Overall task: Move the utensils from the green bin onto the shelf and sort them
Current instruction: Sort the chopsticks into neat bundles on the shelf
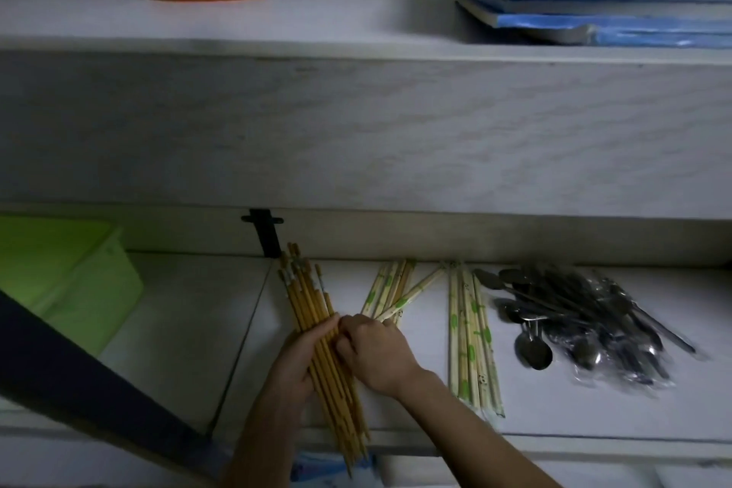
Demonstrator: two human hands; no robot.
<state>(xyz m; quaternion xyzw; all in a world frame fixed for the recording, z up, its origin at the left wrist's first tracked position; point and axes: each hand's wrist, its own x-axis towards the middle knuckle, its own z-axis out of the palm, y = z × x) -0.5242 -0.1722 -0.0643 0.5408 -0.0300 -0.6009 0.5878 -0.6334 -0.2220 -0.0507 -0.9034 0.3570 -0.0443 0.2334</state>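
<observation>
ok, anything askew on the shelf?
One paper-wrapped chopstick pair slants from the fanned wrapped pile toward the neat wrapped pile, matching neither. The brown wooden chopstick bundle, gripped by left hand and right hand, overhangs the white shelf's front edge.

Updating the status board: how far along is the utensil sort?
Done: a pile of plastic-wrapped metal spoons and a straight row of paper-sleeved chopsticks with green print lie grouped on the white shelf. In hand: the left hand and right hand hold the bundle of bare brown wooden chopsticks. Left: a loose fan of sleeved chopsticks lies splayed beside it; the inside of the green plastic bin is not visible.
</observation>
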